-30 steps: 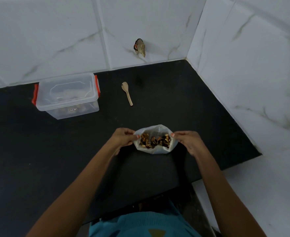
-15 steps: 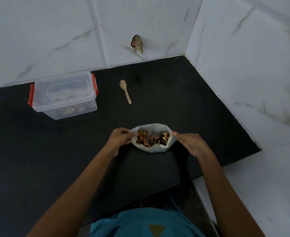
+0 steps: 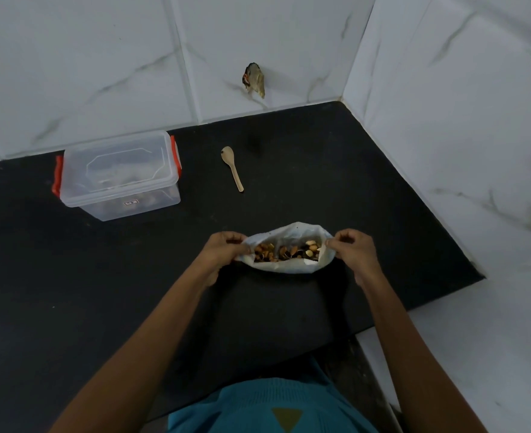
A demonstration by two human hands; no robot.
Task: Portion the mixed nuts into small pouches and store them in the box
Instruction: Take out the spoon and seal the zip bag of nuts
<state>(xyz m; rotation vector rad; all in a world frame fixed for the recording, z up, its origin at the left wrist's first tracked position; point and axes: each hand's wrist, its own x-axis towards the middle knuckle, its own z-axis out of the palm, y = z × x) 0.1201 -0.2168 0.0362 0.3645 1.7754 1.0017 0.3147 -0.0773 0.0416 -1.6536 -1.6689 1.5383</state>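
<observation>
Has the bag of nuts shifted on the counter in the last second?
No. The bag of mixed nuts sits where it was, on the near side of the wooden spoon, with the left hand and right hand pinching its rim.

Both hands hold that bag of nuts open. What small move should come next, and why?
Probably the right hand lets go and reaches for the small wooden spoon lying beyond the white plastic bag of mixed nuts. The bag's mouth is pulled open, the left hand alone could hold it, and neither hand has a scoop yet.
</observation>
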